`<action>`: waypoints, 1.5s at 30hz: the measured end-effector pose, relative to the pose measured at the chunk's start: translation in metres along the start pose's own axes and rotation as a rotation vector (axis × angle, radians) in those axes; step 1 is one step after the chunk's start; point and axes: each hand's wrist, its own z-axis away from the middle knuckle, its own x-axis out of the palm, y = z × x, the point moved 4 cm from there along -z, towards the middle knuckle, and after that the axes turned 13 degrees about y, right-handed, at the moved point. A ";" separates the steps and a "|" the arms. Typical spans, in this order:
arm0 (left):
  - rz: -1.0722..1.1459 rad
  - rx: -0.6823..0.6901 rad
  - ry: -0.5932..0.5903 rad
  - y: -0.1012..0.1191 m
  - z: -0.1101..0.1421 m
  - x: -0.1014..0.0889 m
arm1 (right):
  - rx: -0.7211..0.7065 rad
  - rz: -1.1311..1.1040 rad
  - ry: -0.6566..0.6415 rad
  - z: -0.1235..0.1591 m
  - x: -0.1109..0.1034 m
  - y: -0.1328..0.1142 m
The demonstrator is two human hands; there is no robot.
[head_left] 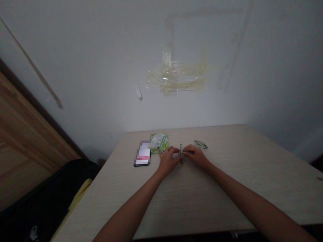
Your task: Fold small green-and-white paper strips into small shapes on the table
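Between my two hands stands a small green and white packet (181, 149), turned so that its narrow side faces me. My left hand (168, 159) is closed on its left side, fingers and thumb at the packet. From the other side my right hand (198, 156) pinches it with the fingertips. A larger green and white plastic wrapper (159, 141) lies flat just beyond my left hand. Behind my right hand rests another small packet (201, 144) with green and white print. The print on the held packet is too small to read.
A phone (143, 154) with a lit, blurred screen lies left of my left hand. The pale wooden table (212, 201) meets a wall (106, 84) bearing old clear tape (176, 77). Dark and yellow cloth (78, 193) is beside the table's left edge.
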 end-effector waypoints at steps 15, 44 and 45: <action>0.001 -0.014 -0.013 0.004 0.000 -0.005 | -0.010 -0.019 0.047 0.000 -0.005 -0.005; 0.006 0.034 -0.086 -0.011 -0.009 -0.004 | -0.149 0.057 -0.018 0.001 -0.007 -0.012; 0.005 0.042 -0.095 -0.012 -0.009 -0.004 | -0.161 0.059 -0.028 0.001 -0.007 -0.012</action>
